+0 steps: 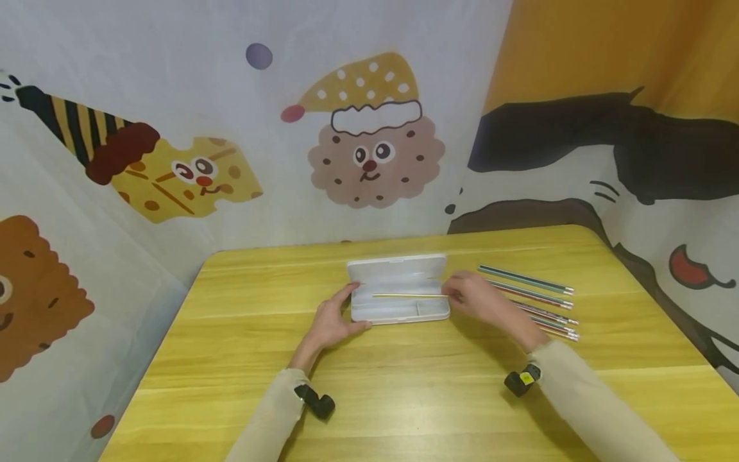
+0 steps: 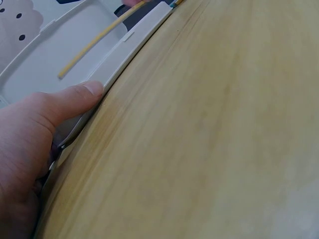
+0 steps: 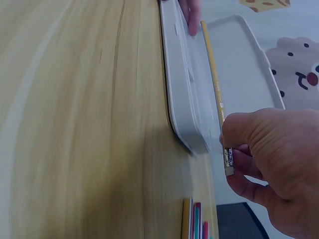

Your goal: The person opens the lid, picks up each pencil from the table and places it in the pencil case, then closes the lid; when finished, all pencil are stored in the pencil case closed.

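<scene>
A white pencil case (image 1: 375, 320) lies on the table with its lid (image 1: 398, 266) raised at the back. My left hand (image 1: 329, 324) holds the case's left end, its thumb (image 2: 82, 97) on the front rim and fingers at the back corner. With thumb and fingertips, my right hand (image 1: 476, 295) pinches a yellow pencil (image 3: 215, 74) near its eraser end, at the case's right end. The pencil runs lengthwise over the case, its far end pointing toward the left hand. A small divided compartment (image 1: 430, 308) shows at the case's front right.
Several striped pencils (image 1: 525, 280) lie in a loose row on the table to the right, eraser ends facing right, partly hidden by the right hand and forearm. Behind the wooden table (image 1: 369, 385) hangs a cloth (image 1: 277, 192) printed with cartoon food.
</scene>
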A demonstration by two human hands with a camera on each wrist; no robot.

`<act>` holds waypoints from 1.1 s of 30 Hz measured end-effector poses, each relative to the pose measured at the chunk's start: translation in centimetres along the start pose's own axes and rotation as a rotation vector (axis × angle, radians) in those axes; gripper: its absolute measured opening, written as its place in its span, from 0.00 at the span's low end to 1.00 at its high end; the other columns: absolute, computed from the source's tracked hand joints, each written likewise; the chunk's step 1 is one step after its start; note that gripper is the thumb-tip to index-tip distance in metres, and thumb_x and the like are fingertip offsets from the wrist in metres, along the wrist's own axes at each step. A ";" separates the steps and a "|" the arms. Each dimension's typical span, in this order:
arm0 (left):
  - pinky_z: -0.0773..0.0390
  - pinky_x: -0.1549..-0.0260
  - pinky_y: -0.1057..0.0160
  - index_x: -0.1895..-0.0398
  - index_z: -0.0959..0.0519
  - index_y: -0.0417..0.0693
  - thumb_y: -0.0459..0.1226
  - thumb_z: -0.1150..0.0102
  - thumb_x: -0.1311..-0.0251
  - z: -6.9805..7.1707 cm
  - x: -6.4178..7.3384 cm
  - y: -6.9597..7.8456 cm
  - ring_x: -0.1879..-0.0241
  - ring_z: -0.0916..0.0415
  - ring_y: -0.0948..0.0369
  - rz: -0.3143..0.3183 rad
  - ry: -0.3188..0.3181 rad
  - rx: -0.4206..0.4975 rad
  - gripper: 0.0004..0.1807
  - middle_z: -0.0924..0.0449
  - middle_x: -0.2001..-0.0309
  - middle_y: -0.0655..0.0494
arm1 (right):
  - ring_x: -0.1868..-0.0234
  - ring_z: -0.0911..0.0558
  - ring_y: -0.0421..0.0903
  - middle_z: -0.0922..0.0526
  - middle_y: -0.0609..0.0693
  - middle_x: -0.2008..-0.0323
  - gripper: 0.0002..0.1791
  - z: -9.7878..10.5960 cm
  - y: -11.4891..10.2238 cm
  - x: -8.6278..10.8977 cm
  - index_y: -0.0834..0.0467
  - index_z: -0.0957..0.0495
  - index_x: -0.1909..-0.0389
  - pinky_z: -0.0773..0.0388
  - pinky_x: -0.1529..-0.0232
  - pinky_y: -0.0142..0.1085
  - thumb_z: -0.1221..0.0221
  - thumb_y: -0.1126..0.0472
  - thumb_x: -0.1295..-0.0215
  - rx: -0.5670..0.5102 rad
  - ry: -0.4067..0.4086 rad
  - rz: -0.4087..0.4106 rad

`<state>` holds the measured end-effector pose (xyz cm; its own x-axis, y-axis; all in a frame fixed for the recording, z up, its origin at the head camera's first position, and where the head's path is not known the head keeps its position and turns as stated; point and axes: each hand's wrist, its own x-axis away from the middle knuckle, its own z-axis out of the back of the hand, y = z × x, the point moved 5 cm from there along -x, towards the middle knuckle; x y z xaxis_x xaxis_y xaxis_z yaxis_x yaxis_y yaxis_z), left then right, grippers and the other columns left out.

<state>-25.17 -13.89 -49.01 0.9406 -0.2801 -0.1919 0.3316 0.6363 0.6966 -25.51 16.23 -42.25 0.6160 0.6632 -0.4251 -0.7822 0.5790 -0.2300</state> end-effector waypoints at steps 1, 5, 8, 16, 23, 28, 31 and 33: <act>0.35 0.34 0.48 0.27 0.33 0.52 0.47 0.19 0.56 0.0 0.0 0.0 0.33 0.34 0.48 0.000 -0.001 0.001 0.50 0.32 0.31 0.45 | 0.66 0.18 0.49 0.18 0.51 0.69 0.09 -0.2 -0.1 -0.2 0.63 0.16 0.67 0.17 0.66 0.41 0.33 0.77 0.48 0.003 -0.003 0.007; 0.33 0.35 0.49 0.26 0.34 0.53 0.47 0.19 0.55 0.0 0.0 0.1 0.33 0.33 0.48 0.002 -0.008 -0.001 0.51 0.32 0.30 0.45 | 0.66 0.18 0.50 0.18 0.52 0.68 0.10 -0.8 -0.3 -0.8 0.63 0.16 0.68 0.17 0.65 0.41 0.32 0.77 0.49 0.003 -0.004 0.041; 0.33 0.35 0.48 0.26 0.34 0.53 0.48 0.19 0.56 0.0 0.0 0.1 0.33 0.33 0.48 0.000 -0.008 -0.001 0.51 0.32 0.30 0.45 | 0.65 0.18 0.49 0.18 0.51 0.68 0.10 -1.2 -0.3 -1.2 0.63 0.16 0.67 0.17 0.64 0.40 0.32 0.77 0.49 0.004 -0.010 0.042; 0.33 0.35 0.47 0.26 0.35 0.53 0.48 0.20 0.55 0.0 0.0 0.2 0.33 0.34 0.46 -0.003 -0.015 0.001 0.51 0.33 0.30 0.44 | 0.64 0.20 0.49 0.19 0.51 0.67 0.10 -2.5 -0.2 -2.0 0.61 0.16 0.67 0.17 0.64 0.38 0.34 0.76 0.49 0.025 -0.035 0.002; 0.34 0.35 0.48 0.26 0.34 0.52 0.48 0.20 0.54 0.0 0.1 0.2 0.32 0.36 0.48 -0.010 -0.014 -0.003 0.50 0.33 0.30 0.45 | 0.65 0.20 0.50 0.19 0.52 0.68 0.11 -2.8 -0.7 -2.7 0.62 0.17 0.69 0.17 0.64 0.40 0.33 0.77 0.52 0.028 -0.014 0.038; 0.33 0.35 0.48 0.27 0.34 0.52 0.49 0.20 0.54 -0.1 0.0 -0.1 0.32 0.35 0.48 0.004 -0.011 -0.003 0.50 0.33 0.30 0.45 | 0.65 0.19 0.50 0.19 0.52 0.68 0.10 -3.1 -0.8 -3.0 0.62 0.16 0.68 0.17 0.63 0.40 0.34 0.77 0.51 0.025 -0.039 0.032; 0.33 0.35 0.48 0.27 0.34 0.52 0.49 0.20 0.55 -0.1 0.1 0.0 0.32 0.35 0.47 0.007 -0.012 0.002 0.50 0.33 0.30 0.45 | 0.64 0.19 0.50 0.19 0.53 0.68 0.10 -3.2 -0.9 -3.2 0.62 0.16 0.68 0.17 0.62 0.40 0.34 0.78 0.49 0.016 -0.063 0.018; 0.33 0.35 0.48 0.27 0.34 0.52 0.49 0.20 0.55 0.0 0.1 0.1 0.32 0.35 0.47 0.004 -0.011 0.003 0.50 0.33 0.30 0.45 | 0.64 0.18 0.50 0.19 0.52 0.68 0.10 -3.3 -1.0 -3.3 0.62 0.16 0.68 0.17 0.61 0.40 0.35 0.78 0.48 0.012 -0.071 0.019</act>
<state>-25.07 -13.84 -49.01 0.9409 -0.2855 -0.1821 0.3280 0.6350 0.6994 -27.08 11.97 -43.50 0.6063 0.7060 -0.3661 -0.7931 0.5711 -0.2120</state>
